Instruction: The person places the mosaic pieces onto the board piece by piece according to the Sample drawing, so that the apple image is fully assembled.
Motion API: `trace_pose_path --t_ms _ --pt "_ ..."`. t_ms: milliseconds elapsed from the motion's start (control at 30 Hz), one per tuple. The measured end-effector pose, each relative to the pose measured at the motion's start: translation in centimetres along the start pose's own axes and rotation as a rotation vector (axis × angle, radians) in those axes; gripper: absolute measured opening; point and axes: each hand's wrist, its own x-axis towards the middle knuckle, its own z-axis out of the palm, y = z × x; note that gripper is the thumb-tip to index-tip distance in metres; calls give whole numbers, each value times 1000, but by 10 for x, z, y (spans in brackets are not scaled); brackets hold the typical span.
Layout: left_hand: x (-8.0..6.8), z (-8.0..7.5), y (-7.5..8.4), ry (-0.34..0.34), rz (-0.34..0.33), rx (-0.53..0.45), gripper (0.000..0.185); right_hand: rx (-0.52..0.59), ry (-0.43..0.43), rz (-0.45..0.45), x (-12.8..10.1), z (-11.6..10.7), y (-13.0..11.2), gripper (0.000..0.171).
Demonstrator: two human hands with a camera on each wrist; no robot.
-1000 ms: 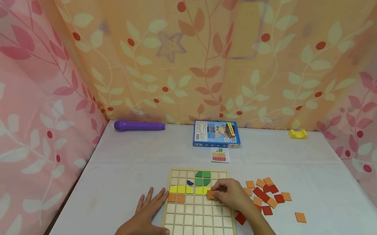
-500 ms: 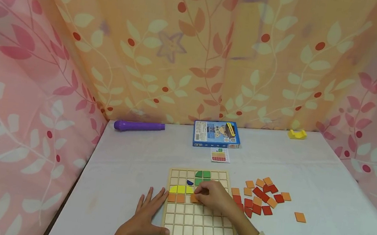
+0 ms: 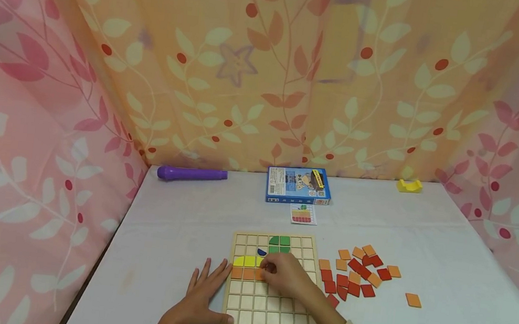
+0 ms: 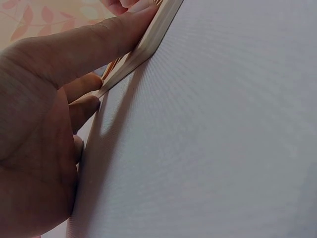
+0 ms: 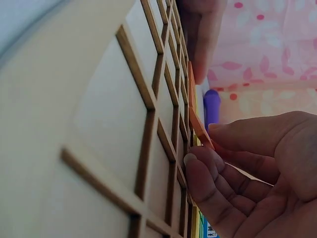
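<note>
The wooden grid board point(image 3: 261, 304) lies flat on the table. My right hand point(image 3: 286, 274) is over its middle and pinches an orange square tile point(image 5: 200, 131) at the third cell of the orange row; in the right wrist view the tile is tilted, one edge at the cell. Two orange tiles point(image 3: 242, 273) lie flat to its left, below yellow tiles point(image 3: 244, 261). Green tiles point(image 3: 279, 242) and a dark blue piece point(image 3: 261, 252) sit higher on the board. My left hand point(image 3: 199, 299) lies spread along the left edge, its thumb on the near left corner.
Loose red and orange tiles point(image 3: 359, 268) are scattered right of the board. Behind it lie a small pattern card point(image 3: 303, 214) and a blue box point(image 3: 298, 185). A purple microphone-shaped object point(image 3: 191, 174) is at back left, a yellow piece point(image 3: 410, 186) at back right.
My right hand has moved left across the board with the orange tile, from the yellow row's right part down to the third cell of the orange row. The left hand has stayed put.
</note>
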Motion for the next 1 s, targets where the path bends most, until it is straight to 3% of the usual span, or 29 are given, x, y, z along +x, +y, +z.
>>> trace_pose_path --t_ms 267,433,667,900,1000 --pt "1 1 -2 1 3 6 116 -3 15 6 -1 -1 2 4" --pt "1 1 -3 7 -3 7 117 -39 105 40 -5 -15 13 5" --pt "2 1 -1 8 -13 8 118 -118 215 231 -18 -51 42 6" --pt "2 0 0 6 -25 11 118 -192 135 401 -36 -80 67 14" --pt "2 0 0 3 -25 9 118 -184 101 434 -40 -85 72 17"
